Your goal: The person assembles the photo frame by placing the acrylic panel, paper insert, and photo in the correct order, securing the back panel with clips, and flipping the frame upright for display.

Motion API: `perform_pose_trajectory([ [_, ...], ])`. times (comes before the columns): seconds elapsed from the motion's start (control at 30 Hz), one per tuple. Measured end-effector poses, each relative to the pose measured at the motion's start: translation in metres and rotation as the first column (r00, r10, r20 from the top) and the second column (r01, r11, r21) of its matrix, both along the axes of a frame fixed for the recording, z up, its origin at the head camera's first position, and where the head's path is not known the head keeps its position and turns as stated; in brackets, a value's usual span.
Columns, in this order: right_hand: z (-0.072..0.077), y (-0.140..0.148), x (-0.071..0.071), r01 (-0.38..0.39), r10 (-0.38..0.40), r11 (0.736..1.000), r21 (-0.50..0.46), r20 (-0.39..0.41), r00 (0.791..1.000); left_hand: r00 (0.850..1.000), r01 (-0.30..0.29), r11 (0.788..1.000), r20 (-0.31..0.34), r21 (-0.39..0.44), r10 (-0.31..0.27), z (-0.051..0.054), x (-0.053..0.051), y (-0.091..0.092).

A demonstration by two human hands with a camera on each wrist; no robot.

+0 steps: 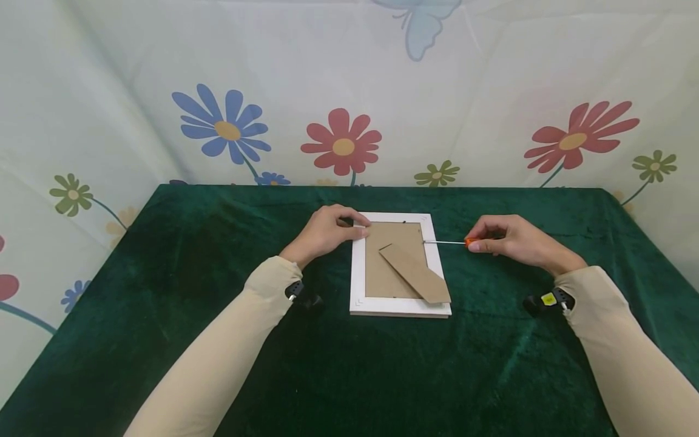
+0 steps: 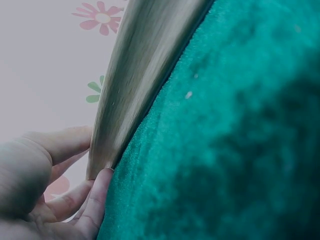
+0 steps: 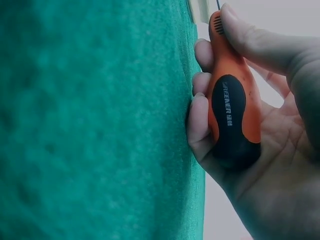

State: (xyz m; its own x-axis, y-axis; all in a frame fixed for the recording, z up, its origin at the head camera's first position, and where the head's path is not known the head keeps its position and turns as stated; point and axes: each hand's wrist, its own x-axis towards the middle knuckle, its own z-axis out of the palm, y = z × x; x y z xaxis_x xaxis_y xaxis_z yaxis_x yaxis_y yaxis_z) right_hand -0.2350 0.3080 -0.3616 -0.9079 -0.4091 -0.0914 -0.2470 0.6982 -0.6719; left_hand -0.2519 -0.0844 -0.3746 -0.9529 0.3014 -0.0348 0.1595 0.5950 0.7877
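Observation:
A white picture frame [image 1: 357,273] lies back side up, with a brown backing board [image 1: 377,273] and a slanted brown stand flap [image 1: 417,274]. The left hand [image 1: 330,230] grips the frame's left edge near its upper corner; in the left wrist view its fingers and thumb pinch the frame's side [image 2: 127,95]. An orange and black screwdriver [image 3: 234,100] is held by its handle in the right hand [image 1: 508,240]. Its thin metal shaft [image 1: 445,242] points left across the frame's right border, with the tip at the board's right edge.
Dark green velvet cloth [image 1: 404,376] covers the table. Behind it hangs a pale curtain [image 1: 306,60] printed with flowers and a butterfly. Both forearms, in beige sleeves with dark wrist straps, reach in from the front.

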Motion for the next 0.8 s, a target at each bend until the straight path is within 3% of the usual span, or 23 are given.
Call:
perform_pose_trajectory([
  [0.8,0.0039,-0.0019,0.0006,0.022,-0.023,1.0,0.021,0.023,0.999,1.0,-0.003,1.0,-0.006,-0.006,0.003,-0.0025,-0.002,0.0007],
])
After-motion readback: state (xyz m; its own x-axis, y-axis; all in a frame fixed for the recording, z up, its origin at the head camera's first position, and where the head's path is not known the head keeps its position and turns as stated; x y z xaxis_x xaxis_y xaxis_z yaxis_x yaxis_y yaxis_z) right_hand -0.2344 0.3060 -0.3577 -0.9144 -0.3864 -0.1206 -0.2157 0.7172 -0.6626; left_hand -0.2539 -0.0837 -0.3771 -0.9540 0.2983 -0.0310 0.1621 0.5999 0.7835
